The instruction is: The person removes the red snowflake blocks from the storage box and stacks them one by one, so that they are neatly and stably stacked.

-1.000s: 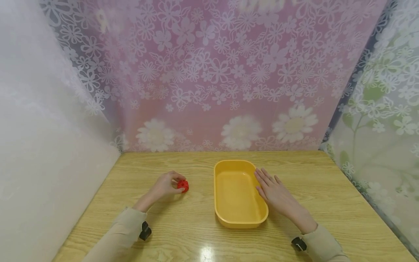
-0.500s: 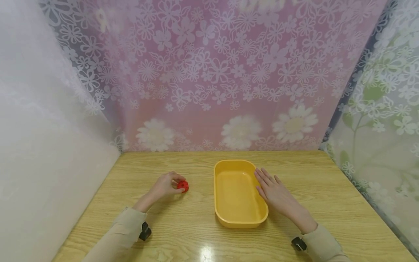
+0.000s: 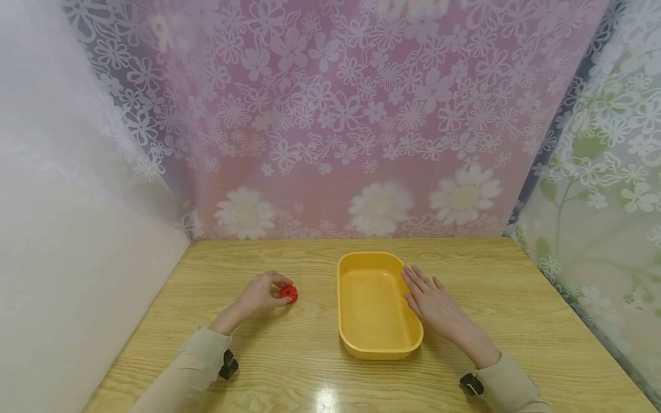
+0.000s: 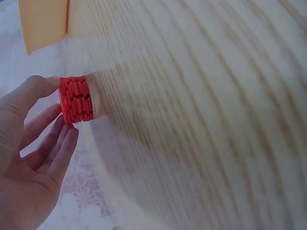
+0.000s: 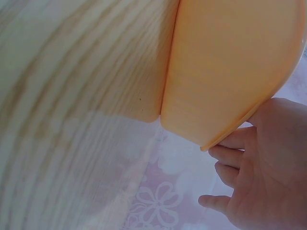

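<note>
My left hand [image 3: 262,293] pinches a short stack of red notched plastic discs [image 3: 288,293] between thumb and fingertips, left of the yellow bin. In the left wrist view the stack [image 4: 76,99] shows several toothed layers pressed together, its base right at the tabletop. The yellow bin [image 3: 382,351] is a rectangular tub with rounded corners, and nothing lies inside it. My right hand [image 3: 438,304] rests with straight fingers along the bin's right rim. Seen from the right wrist, the fingers [image 5: 226,154] lie at the lip of the bin [image 5: 225,67].
Both things stand on a wood-grain table [image 3: 289,367]. A pink flowered cloth [image 3: 320,126] hangs behind the table's far edge, with pale sheets at the left [image 3: 77,201] and right [image 3: 609,241]. Each sleeve has a black wrist camera [image 3: 229,364].
</note>
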The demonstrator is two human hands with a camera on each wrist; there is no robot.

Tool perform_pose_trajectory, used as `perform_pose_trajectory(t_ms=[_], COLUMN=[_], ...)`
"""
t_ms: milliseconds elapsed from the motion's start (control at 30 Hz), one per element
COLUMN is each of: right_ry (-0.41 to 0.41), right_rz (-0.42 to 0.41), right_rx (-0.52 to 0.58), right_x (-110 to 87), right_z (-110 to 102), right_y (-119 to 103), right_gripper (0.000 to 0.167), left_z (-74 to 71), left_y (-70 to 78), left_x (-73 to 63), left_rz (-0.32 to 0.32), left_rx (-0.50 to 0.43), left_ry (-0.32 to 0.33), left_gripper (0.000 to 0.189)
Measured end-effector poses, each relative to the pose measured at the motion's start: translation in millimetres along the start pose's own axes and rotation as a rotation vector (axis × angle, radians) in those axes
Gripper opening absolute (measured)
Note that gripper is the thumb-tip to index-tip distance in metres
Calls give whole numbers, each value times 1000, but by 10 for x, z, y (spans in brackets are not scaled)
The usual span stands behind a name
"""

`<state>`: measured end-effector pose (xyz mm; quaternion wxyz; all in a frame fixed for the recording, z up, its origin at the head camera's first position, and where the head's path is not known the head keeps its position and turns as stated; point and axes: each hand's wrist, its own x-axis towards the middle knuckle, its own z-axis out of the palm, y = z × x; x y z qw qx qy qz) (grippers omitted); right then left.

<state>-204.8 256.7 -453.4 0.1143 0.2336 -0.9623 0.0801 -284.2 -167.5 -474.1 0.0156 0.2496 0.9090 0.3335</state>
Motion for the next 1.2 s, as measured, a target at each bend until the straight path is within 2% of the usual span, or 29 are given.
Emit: perform_pose_trajectory(t_ms=[133, 267, 367, 567, 867, 1000, 1100, 1200], right_ry=[-3, -4, -4, -6, 19, 38, 56, 84], right_rz=[-1, -6, -5, -1, -7, -17, -23, -25], right_rx=[0, 8, 24, 35, 48, 94, 153, 178], right_x=[3, 4, 0, 6, 27, 33, 51, 91], right_z=[1, -11, -27, -22, 17, 12, 2, -17], right_y=[-3, -9, -14, 6, 29, 36, 56, 89], right_gripper=[57, 56, 56, 56, 56, 56, 57, 59], left_z=[-18, -40, -51, -51, 13, 62, 108, 132], left_y=[10, 61, 128, 299, 463, 526, 573, 624], left_x=[-23, -35, -48, -103, -161, -167, -140, -94], left_rz=[-12, 22, 50, 47, 107, 146, 149, 116], left_rx=[-12, -28, -30, -15, -18, 2, 31, 61], left_ry=[20, 85, 138, 212, 227, 238, 247, 255], left_gripper=[34, 28, 26, 23, 21, 19, 19, 23])
